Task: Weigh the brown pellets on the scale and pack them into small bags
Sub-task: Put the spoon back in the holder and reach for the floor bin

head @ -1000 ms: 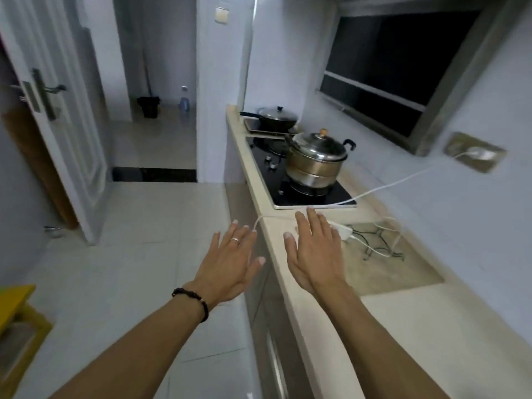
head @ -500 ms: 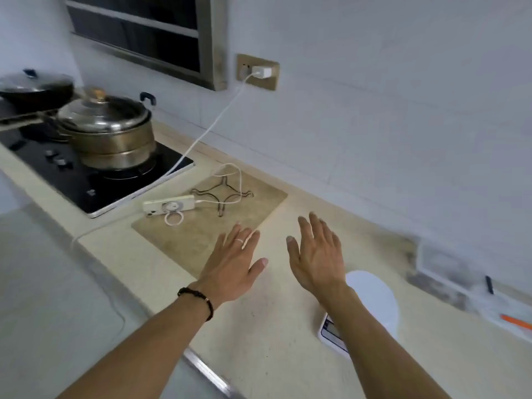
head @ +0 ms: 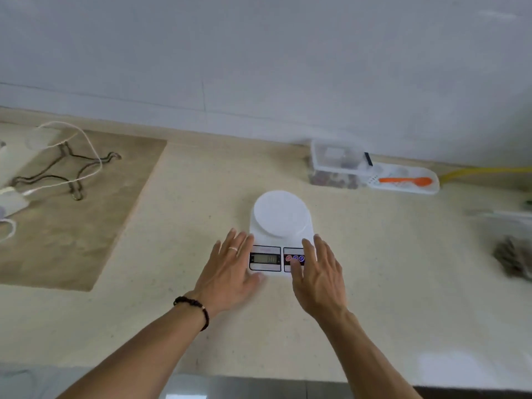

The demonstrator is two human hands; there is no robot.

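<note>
My left hand lies flat with fingers spread, just beside the left edge of the scale, its fingertips at the corner by the display. My right hand is spread too, resting over the scale's right front corner, the thumb lying across the coloured buttons (whether it presses one I cannot tell). Neither grip holds anything. The scale sits mid-worktop with its round white platter bare.

The brown pellets are in a clear tub at the back by the wall, well apart from my hands. Touching its right side is a white tray with an orange spoon in it. At the far right edge lies a blurred heap of something dark, too smeared to identify. On the left, a wire trivet and a white cable lie on a darker brown patch of the worktop.
</note>
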